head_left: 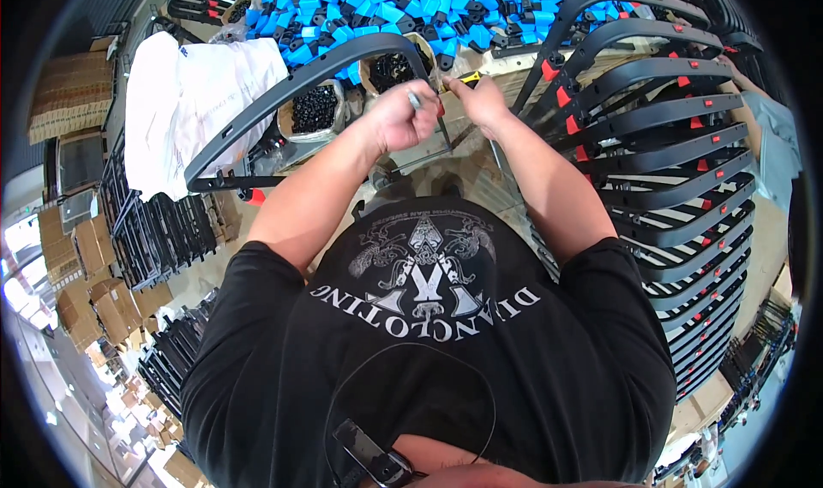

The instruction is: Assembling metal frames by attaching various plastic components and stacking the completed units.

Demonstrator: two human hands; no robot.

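Note:
A black curved tubular frame (300, 78) arches across from the left, with a red piece near its right end. My left hand (406, 117), a ring on one finger, is closed around that right end beside the red piece. Just to its right, my right hand (482, 104) is closed on a tool with a yellow-and-black handle (469, 77); its working end cannot be made out. Behind my hands stands a container of small black parts (393, 69). Another container of small black parts (312, 111) shows under the arch.
Blue and black plastic pieces (369, 12) are heaped on the far table. Similar black frames with red pieces (677, 153) stand stacked at the right. A white bag (184, 93) lies at the left, near cardboard boxes (73, 98). A person's light-blue sleeve (771, 145) shows far right.

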